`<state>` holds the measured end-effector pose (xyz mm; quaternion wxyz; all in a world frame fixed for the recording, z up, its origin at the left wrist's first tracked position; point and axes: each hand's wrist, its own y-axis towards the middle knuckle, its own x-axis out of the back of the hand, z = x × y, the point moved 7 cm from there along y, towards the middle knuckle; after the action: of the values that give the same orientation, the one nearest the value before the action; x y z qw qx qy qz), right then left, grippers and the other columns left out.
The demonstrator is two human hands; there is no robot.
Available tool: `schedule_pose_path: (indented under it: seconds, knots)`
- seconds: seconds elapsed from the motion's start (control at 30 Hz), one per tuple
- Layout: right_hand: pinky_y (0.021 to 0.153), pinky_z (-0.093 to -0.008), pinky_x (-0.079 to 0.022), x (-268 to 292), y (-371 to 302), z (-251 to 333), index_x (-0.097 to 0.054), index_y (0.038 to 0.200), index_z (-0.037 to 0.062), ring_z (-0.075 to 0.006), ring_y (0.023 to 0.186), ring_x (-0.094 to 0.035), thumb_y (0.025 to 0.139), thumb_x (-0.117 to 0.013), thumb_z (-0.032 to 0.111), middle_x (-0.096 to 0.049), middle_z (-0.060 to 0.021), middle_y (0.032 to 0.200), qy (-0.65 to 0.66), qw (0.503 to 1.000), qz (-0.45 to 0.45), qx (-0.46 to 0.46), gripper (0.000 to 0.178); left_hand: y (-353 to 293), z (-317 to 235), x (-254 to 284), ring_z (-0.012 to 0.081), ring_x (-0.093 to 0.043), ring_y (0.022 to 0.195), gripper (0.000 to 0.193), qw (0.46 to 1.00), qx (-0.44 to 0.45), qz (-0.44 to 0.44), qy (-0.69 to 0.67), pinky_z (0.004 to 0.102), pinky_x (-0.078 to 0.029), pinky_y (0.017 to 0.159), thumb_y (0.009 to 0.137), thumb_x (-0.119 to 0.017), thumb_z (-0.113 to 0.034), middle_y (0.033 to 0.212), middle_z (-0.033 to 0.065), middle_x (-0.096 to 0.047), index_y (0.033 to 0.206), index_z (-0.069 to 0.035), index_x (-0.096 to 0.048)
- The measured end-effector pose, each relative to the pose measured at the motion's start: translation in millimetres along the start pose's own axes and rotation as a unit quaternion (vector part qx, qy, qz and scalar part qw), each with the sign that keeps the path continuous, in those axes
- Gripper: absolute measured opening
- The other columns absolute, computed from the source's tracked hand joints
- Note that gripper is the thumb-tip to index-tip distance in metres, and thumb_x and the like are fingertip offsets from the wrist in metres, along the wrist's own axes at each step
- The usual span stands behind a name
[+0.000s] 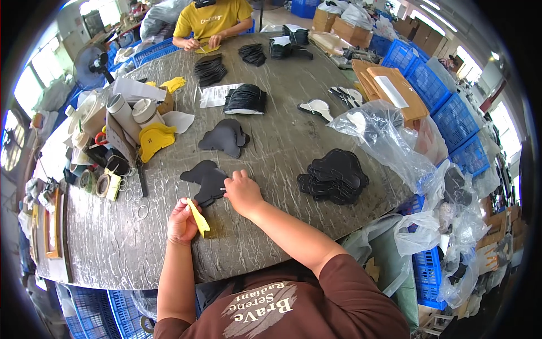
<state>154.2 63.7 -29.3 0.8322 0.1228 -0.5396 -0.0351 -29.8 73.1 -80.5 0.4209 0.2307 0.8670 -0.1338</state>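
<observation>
My left hand (180,222) is closed with a thin yellow piece (200,219) pinched between thumb and fingers, tilted edge-on above the table's near part. My right hand (243,192) is closed at the right edge of a black curved cut-out piece (204,177) that lies flat. Its fingertips meet that edge, and what they pinch, if anything, is too small to make out. Just beyond lies a small stack of similar black pieces (224,138). To the right sits a taller, loosely fanned pile of black pieces (333,176).
Yellow pieces (156,139), tape rolls (103,185) and a white jar (147,113) crowd the left side. A black bundle (245,100) stands farther back. Clear plastic bags (384,144) cover the right edge beside blue crates (429,85). Across the table, a person in yellow (212,22) handles a yellow piece.
</observation>
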Motion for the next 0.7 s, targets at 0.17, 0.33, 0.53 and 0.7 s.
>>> schedule_pose_path:
  seconds: [0.17,0.33,0.53,0.7]
  knots:
    - [0.078,-0.0376,-0.052,12.1,-15.2,1.1,-0.062,0.09,0.0025,-0.0306,0.099,-0.054,0.075,-0.073,0.015,-0.057,-0.0143,0.098,-0.006,0.998,-0.007,0.063,0.022,-0.3,-0.9,2.8,0.0236,-0.064,0.09,0.016,0.997,0.014,0.029,-0.067,0.0349,-0.053,0.084,0.086,-0.063,0.001,0.099,0.01,-0.066,0.099,-0.008,-0.062]
    - [0.075,-0.0394,-0.051,37.3,-37.4,-1.2,-0.056,0.088,0.0042,-0.0305,0.091,-0.056,0.074,-0.071,0.011,-0.052,-0.0119,0.093,0.08,0.992,-0.072,0.071,0.021,-4.5,1.1,0.9,0.0169,-0.055,0.082,0.018,1.0,0.007,0.014,-0.007,0.0276,-0.048,0.069,0.087,-0.064,-0.005,0.1,0.0058,-0.061,0.102,-0.014,-0.061]
    - [0.069,-0.0411,-0.051,52.8,-90.7,9.1,-0.056,0.092,0.006,-0.0305,0.085,-0.058,0.076,-0.07,0.01,-0.052,-0.0115,0.094,0.185,0.977,-0.07,0.083,0.021,-8.3,1.0,-6.6,0.0242,-0.067,0.088,0.013,0.999,0.006,-0.017,0.034,0.0393,-0.056,0.082,0.088,-0.057,0.003,0.097,0.011,-0.066,0.099,-0.005,-0.058]
    - [0.073,-0.0401,-0.051,62.7,-130.1,-0.5,-0.057,0.102,0.008,-0.0295,0.089,-0.059,0.07,-0.079,0.027,-0.055,-0.0092,0.095,0.106,0.994,-0.001,0.003,0.043,-5.7,11.0,-15.9,0.0118,-0.061,0.072,0.013,0.945,0.047,-0.171,0.275,0.0247,-0.049,0.06,0.086,-0.065,-0.003,0.086,0.0052,-0.065,0.098,-0.002,-0.059]
